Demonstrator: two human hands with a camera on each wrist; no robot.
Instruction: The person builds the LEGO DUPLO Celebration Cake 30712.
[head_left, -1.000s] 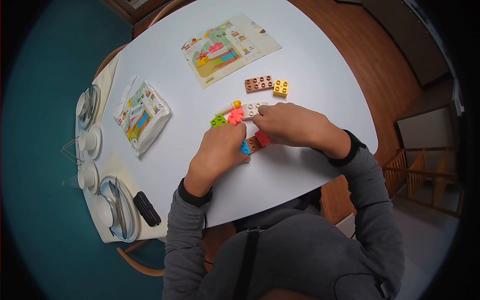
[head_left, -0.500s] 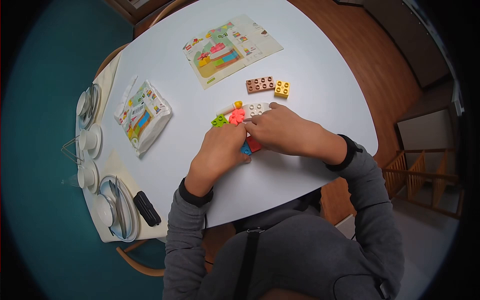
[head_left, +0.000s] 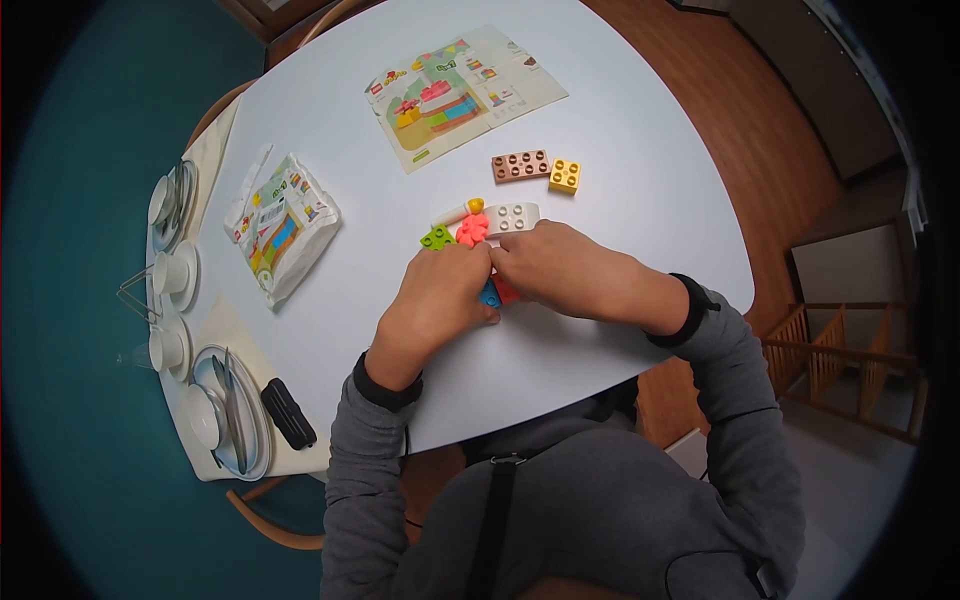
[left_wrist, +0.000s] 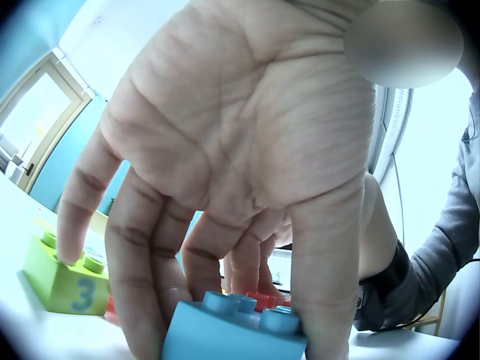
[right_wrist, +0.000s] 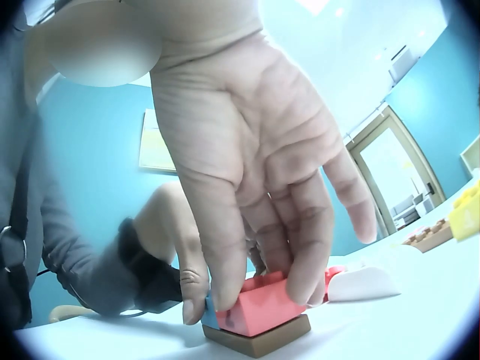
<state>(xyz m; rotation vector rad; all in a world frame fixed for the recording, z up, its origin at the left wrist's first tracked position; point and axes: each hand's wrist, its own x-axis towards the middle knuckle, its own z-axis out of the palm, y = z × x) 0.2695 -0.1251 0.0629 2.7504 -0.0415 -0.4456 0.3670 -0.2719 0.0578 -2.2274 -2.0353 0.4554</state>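
My left hand [head_left: 440,290] grips a light blue brick [left_wrist: 232,334] between thumb and fingers. Beside it, my right hand [head_left: 570,265] pinches a red brick [right_wrist: 262,307] by its sides. In the right wrist view the red brick sits over a brown base brick [right_wrist: 259,337], right against the blue one. Just past the knuckles lie a lime green brick [head_left: 438,238] marked 3, a coral flower-shaped piece [head_left: 472,230], a white curved brick [head_left: 513,217] and a white candle piece with a yellow tip [head_left: 458,213]. Both hands hide much of the brown base in the head view.
Farther back are a brown brick [head_left: 520,166], a yellow brick [head_left: 564,177] and an unfolded picture leaflet [head_left: 465,95]. To the left lies a printed bag [head_left: 285,230]. Cups, plates [head_left: 262,440] and a black case [head_left: 288,413] stand along the left edge.
My right hand has moved left with the red brick, bringing it over the brown studs beside the blue brick. The left hand has stayed on the blue brick.
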